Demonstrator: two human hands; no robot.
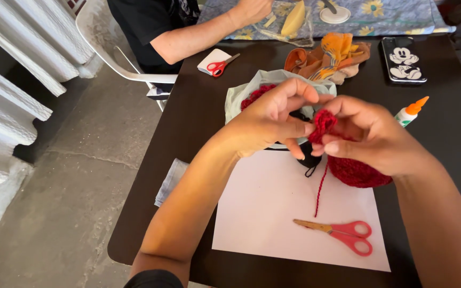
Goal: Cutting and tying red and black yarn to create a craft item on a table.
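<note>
Fingers of the left hand [273, 120] and right hand [366, 133] pinch the red yarn [322, 124]; a hard tug might snap its loose tail or undo the loops.

Yarn, paper and plastic on a dark bench

Fuzzy red yarn [324, 121] above matt white paper [273, 213]; on it scissors [342, 234] with glossy pink plastic handles, dull metal blades; smooth dark bench [198, 112].

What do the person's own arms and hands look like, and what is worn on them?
Both forearms are bare down to the hands. The left hand and the right hand wear no gloves, and no rings, watch or bracelets are visible. Only a dark sleeve edge shows at the left upper arm. The fingers are bare, with short nails.
</note>
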